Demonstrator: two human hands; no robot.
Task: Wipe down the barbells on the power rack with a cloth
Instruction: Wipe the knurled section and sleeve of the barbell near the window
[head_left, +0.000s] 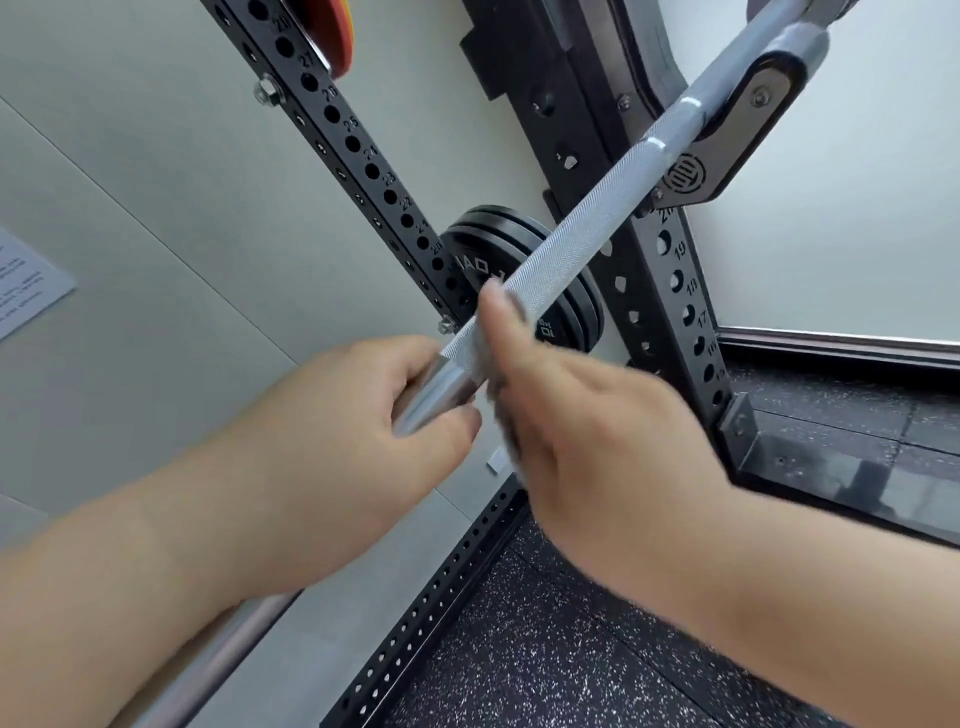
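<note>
Mid-wipe: left hand (384, 415) grips bar (587, 234), right hand (582, 421) holds cloth (500, 415) on knurl; next, slide cloth far-right toward hook (748, 119)

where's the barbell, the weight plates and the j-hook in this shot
barbell (571, 234): head view, on the knurled shaft
weight plates (571, 317): head view, on the black stack below the barbell
j-hook (732, 145): head view, on its grey side plate

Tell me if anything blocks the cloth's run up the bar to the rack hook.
Nothing visible does: the barbell's knurled stretch lies bare between the cloth in the right hand and the hook. The left hand grips it on the other side, lower down.
</note>
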